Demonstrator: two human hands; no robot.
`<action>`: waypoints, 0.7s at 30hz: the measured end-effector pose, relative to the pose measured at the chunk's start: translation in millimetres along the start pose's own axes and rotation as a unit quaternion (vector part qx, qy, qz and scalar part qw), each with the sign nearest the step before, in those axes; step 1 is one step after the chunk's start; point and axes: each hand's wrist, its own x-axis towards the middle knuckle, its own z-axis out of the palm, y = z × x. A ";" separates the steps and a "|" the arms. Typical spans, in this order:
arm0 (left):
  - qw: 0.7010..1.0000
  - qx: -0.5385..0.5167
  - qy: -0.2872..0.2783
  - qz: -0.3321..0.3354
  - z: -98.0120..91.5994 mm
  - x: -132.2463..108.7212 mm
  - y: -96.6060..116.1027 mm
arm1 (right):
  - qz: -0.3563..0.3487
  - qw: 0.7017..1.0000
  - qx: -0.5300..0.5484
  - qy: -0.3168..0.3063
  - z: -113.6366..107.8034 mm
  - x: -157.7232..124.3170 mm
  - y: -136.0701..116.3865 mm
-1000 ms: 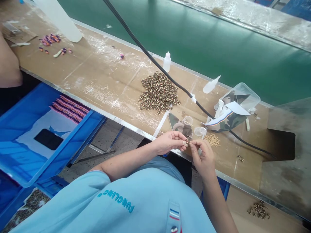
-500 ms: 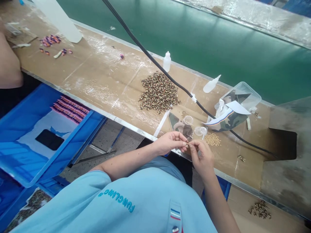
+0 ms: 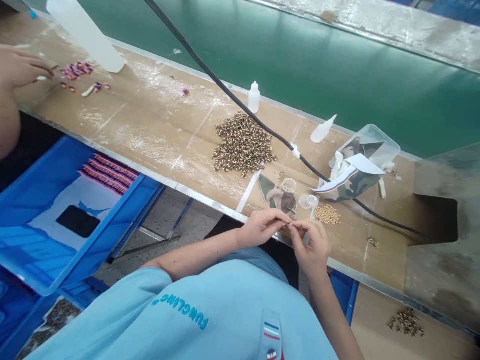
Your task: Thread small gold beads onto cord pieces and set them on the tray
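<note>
I'm pinching a tiny bead (image 3: 290, 224) between my nearly closed left fingers (image 3: 278, 216) and right fingers (image 3: 300, 226), keeping it steady just in front of the bead pile (image 3: 243, 144).

I have beads (image 3: 243, 144) on the bench (image 3: 157, 125), a tub (image 3: 378, 140) to their right, a crate (image 3: 101, 250) left of me

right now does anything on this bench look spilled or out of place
A small clump of beads sits on the tan surface below the bench edge, apart from the main bead heap, so it looks spilled or set aside. A black cable also crosses the bench close beside that heap.
</note>
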 end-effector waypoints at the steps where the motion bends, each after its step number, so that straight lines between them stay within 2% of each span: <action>1: 1.000 0.030 -0.002 0.008 -0.8 -0.5 -0.6 | -0.007 1.000 -0.003 0.004 -0.3 -0.7 0.3; 4: 0.998 0.064 -0.012 0.015 -1.8 -1.5 -1.7 | -0.042 0.999 -0.013 0.016 -2.0 -3.4 2.5; 10: 0.998 0.049 -0.017 0.027 -1.7 -2.3 -4.9 | -0.099 0.994 -0.044 0.015 -4.5 -6.7 7.8; 18: 0.990 0.135 -0.034 0.034 3.3 -2.6 -3.1 | -0.061 0.997 -0.049 -0.012 -9.6 -3.2 14.8; 21: 0.982 0.181 0.005 0.049 -4.3 0.8 1.8 | -0.019 0.994 -0.105 0.024 -26.6 -7.0 35.2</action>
